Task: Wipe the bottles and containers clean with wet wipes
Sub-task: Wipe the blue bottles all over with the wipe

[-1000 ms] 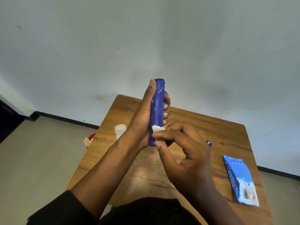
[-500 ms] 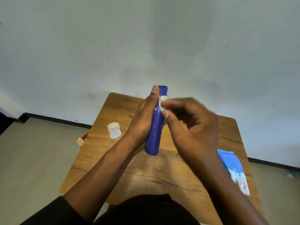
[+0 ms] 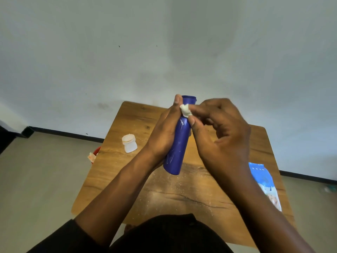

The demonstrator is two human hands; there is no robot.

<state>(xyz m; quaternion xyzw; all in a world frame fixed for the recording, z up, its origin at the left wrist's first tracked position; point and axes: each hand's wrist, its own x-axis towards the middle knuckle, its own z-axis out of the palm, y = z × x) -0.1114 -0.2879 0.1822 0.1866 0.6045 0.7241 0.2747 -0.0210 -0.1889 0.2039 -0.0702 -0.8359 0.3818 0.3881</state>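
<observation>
The left hand point(image 3: 164, 132) grips the blue bottle point(image 3: 177, 143) upright above the table point(image 3: 127, 170), steadying it for scrubbing. The right hand point(image 3: 222, 132) pinches a balled wipe point(image 3: 185, 110) against its upper part. A white jar point(image 3: 129, 143) waits near the left edge, the wipes pack point(image 3: 264, 181) by the right edge.

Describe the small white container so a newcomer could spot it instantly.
Start at the wooden table against the pale wall. On its left part, left of the left hand gripping the tall blue bottle, sits the small white container. It is the only squat white item there, standing alone, untouched by either hand.
</observation>
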